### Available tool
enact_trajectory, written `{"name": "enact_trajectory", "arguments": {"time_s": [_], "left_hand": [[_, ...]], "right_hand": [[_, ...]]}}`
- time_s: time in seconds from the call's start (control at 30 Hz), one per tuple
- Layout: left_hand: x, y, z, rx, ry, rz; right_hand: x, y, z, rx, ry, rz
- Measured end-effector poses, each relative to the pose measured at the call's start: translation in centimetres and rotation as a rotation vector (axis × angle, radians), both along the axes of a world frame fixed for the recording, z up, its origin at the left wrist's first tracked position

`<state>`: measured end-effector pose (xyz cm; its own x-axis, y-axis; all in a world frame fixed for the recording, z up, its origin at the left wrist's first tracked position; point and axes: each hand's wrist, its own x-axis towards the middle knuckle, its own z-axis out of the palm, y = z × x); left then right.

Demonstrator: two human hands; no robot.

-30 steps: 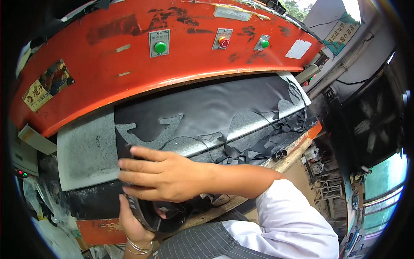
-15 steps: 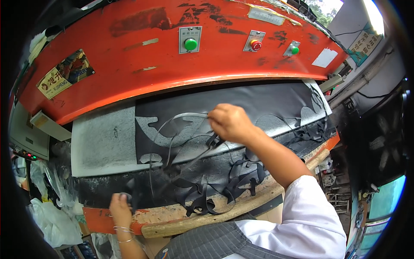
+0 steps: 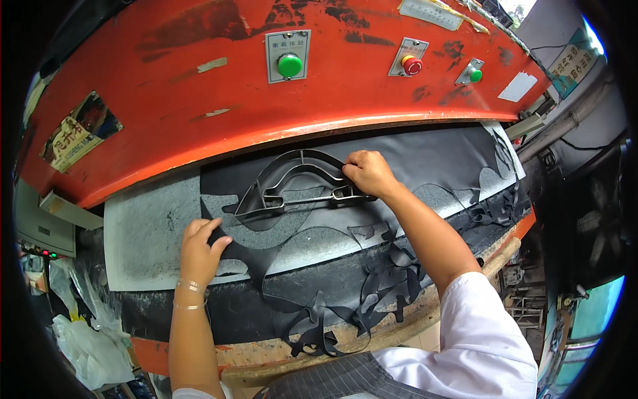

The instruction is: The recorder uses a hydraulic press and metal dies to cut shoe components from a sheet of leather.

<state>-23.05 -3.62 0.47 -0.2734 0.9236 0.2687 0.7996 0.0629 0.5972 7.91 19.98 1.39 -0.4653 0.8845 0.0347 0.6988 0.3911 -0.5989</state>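
Note:
My right hand (image 3: 369, 174) is closed on the right end of an arch-shaped steel cutting die (image 3: 302, 154). The die has thin upright walls, cross ribs and a straight lower side. It lies over a black sheet of leather-like material (image 3: 425, 156) with curved cut-outs. At the left edge of that sheet, my left hand (image 3: 203, 249) has its thumb and fingers apart. The sheet's dark edge shows between them, and I cannot tell whether they touch it.
A pale cutting board (image 3: 149, 229) lies under the sheet. Black scraps (image 3: 319, 322) hang over the near ledge. Behind stands the red press beam (image 3: 173, 86) with green buttons (image 3: 290, 65) and a red button (image 3: 411, 65). Plastic bags (image 3: 86, 349) sit at the lower left.
My right hand has brought the die down onto the sheet; it was blurred and lifted before. My left hand has moved up from the near ledge to the sheet's left edge.

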Motion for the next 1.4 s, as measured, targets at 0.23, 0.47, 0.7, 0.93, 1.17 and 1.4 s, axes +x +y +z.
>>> {"name": "enact_trajectory", "arguments": {"time_s": [0.23,0.47,0.7,0.93,1.17,1.4], "left_hand": [[0.2,3.6,-2.2,0.069,0.095,-0.129],[0.4,2.7,-0.2,0.043,0.081,-0.178],[0.3,2.6,-0.9,0.073,-0.046,-0.067],[1.1,3.0,0.5,0.056,-0.022,-0.072],[0.6,3.3,0.3,0.066,0.022,-0.139],[0.3,2.9,0.2,0.060,0.039,-0.130]], "right_hand": [[2.5,-2.0,-0.4,-0.054,0.031,-0.008],[7.2,-6.4,-0.6,0.088,-0.021,0.252],[7.2,-7.2,-1.0,0.274,-0.114,0.281],[7.8,-7.2,-0.4,0.323,-0.043,0.305],[7.9,-6.8,-0.4,0.331,-0.013,0.302],[7.4,-6.8,-0.5,0.311,-0.011,0.311]]}}
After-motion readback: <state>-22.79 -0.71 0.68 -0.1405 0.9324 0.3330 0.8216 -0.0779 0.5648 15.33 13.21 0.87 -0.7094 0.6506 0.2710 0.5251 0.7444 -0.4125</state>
